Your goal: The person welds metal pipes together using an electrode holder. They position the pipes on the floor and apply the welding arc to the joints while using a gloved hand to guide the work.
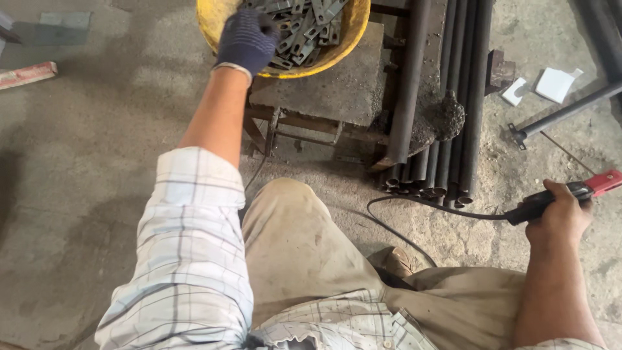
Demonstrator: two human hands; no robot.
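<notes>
The gloved left hand [247,39] reached curled into the yellow basin [343,39] of flat metal pieces [310,26], its grip unclear, while the bare right hand [560,214] clutched the welding electrode holder [570,194] held safely aside.

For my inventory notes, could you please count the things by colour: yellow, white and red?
Yellow: 1, the yellow bowl of metal strips
White: 2, the white pieces on the floor
Red: 2, the red-tipped holder and a red bar
Total: 5

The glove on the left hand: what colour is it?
Dark blue knit glove, reaching into the yellow bowl; head view.
</notes>
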